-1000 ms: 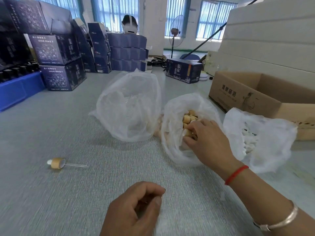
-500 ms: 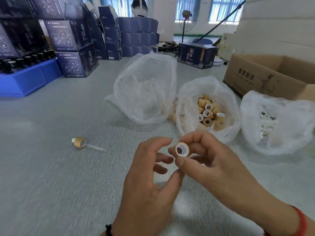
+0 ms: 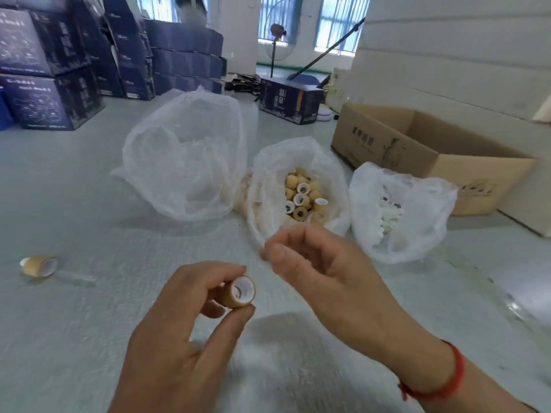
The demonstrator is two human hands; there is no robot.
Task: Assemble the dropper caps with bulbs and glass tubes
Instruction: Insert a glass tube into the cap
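Three plastic bags sit mid-surface (image 3: 74, 204): big clear bag (image 3: 185, 156) at left, bag of caps (image 3: 301, 186) in the middle, bag of white bulbs (image 3: 399, 210) at right. Left hand (image 3: 185, 332) grip pinches one tan cap (image 3: 240, 292) betw. thumb & fingers, white-lined opening facing up-right. Right hand (image 3: 322, 272) hovers just beside it, fingers loosely curled, holding nothing. Finished dropper (image 3: 40, 265) lies far left. Cardboard box (image 3: 432, 156) behind the bulbs.

The left hand (image 3: 179, 332) was held up, and its thumb and first finger pinched a small cap (image 3: 240, 292). The right hand (image 3: 322, 269) hung just beside it, fingers loosely curled, holding nothing.
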